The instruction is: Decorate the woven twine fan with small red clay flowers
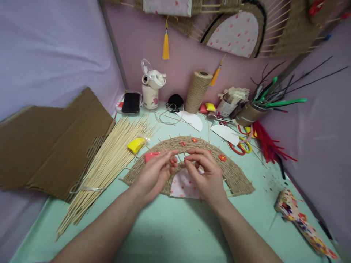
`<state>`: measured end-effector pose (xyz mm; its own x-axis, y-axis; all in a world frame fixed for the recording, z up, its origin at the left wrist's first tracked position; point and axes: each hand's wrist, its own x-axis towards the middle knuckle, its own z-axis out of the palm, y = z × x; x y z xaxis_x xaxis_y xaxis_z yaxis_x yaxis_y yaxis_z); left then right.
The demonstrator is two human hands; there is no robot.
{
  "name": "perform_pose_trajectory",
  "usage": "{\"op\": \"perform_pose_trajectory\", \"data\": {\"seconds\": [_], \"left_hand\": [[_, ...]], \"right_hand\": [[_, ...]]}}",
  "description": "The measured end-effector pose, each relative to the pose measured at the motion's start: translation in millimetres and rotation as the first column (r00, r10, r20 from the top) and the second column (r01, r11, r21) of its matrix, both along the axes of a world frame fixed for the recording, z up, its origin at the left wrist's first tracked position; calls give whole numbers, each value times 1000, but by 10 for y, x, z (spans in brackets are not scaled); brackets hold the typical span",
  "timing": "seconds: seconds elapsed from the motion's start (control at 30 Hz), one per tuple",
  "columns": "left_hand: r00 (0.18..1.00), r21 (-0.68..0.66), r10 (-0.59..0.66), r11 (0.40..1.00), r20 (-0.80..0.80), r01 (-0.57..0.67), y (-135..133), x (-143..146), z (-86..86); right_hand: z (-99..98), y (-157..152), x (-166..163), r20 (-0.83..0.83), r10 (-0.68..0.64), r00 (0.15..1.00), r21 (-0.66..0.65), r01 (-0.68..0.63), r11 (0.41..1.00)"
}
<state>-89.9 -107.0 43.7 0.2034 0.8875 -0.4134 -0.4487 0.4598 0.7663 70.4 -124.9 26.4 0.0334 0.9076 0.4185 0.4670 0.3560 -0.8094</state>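
Clock centre: the middle of the woven piece, 12 pointing away from the person.
Woven piece: the twine arch (203,143) is lying on the green table (175,233), directly below both hands, its thin sticks showing along the outer edge.
Inner cloth: a white, red-dotted panel (182,184) is filling the arch's 6 o'clock side, the right hand partly covering it.
Left hand: it (156,175) is reaching in from 8 o'clock over the arch, fingers loosely curled; I cannot tell whether they are holding anything.
Right hand: it (207,175) is coming in from 4 o'clock, thumb and fingertips drawn narrowly together; what, if anything, they are pinching is too small to tell.
Red packet: it (150,156) is sitting at 10 o'clock, just beside the left hand.
Flowers: one red flower (194,140) is showing at 12 on the arch, another flower (222,157) at 2.
Sticks: a tied bundle (106,171) is lying at 9, with a yellow packet (136,145) resting on it at 10.
Twine: a spool (199,91) is standing at 12.
Scissors: red-and-yellow handles (244,146) are showing at 2.
Flowered tool: a patterned, gun-shaped thing (301,224) is lying at 4.
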Motion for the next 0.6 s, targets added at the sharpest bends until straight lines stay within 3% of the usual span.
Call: {"op": "perform_pose_trajectory", "data": {"seconds": [0.07,0.17,0.37,0.6], "left_hand": [[977,-207,27,978,210,17,-24,63,31],[952,-286,81,958,294,7,-37,87,64],[976,-202,34,979,216,11,-94,98,26],[988,31,-74,996,-134,78,-60,101,-155]], "right_hand": [[-22,-11,-4,109,21,994,57,-27,998],[-78,7,6,262,5,965,98,-32,995],[-143,52,23,456,-14,890,114,-42,993],[-30,-11,44,291,57,955,23,-66,998]]}}
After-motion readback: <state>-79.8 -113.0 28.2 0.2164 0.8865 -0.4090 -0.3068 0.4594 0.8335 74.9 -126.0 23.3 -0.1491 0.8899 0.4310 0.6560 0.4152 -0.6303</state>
